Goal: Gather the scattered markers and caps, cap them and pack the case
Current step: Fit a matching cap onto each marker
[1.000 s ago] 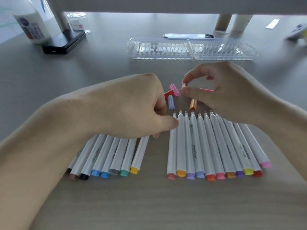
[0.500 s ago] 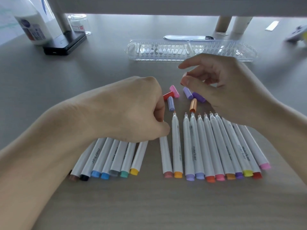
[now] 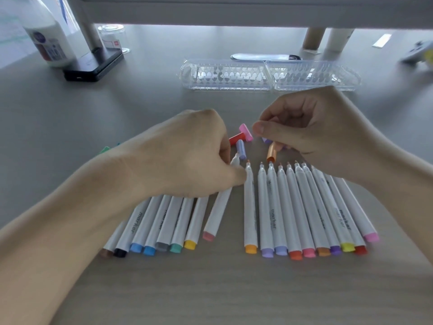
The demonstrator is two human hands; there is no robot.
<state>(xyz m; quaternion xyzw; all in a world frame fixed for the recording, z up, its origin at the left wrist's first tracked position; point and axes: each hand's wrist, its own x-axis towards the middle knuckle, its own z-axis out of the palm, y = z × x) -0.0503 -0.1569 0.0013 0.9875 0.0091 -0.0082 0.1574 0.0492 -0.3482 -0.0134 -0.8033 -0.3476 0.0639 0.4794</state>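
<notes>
My left hand [image 3: 187, 156] is curled tight round the upper barrel of a white marker with a pale pink end plug [image 3: 218, 207], my thumb pressed close to its uncapped tip. That marker runs slantwise out from under my fist, tip pointing away from me toward the caps and plug end toward me. It sits in the gap between the left row of white markers [image 3: 164, 219], which my wrist partly covers, and the right row of uncapped white markers [image 3: 273, 207], whose coloured plugs face me. My right hand [image 3: 316, 137] hovers above the far ends of the right row with fingers curled and thumb meeting forefinger; I cannot tell whether anything is pinched there. Between my hands lie a pink plastic cap [image 3: 246, 132], a red cap [image 3: 235, 138] touching it, a lavender cap [image 3: 240, 150] and an orange cap [image 3: 271, 154], with a purple cap [image 3: 266, 140] half hidden under my thumb. Beyond them the clear plastic case [image 3: 269, 75] lies open on the grey table [image 3: 70, 113], well apart from both hands.
</notes>
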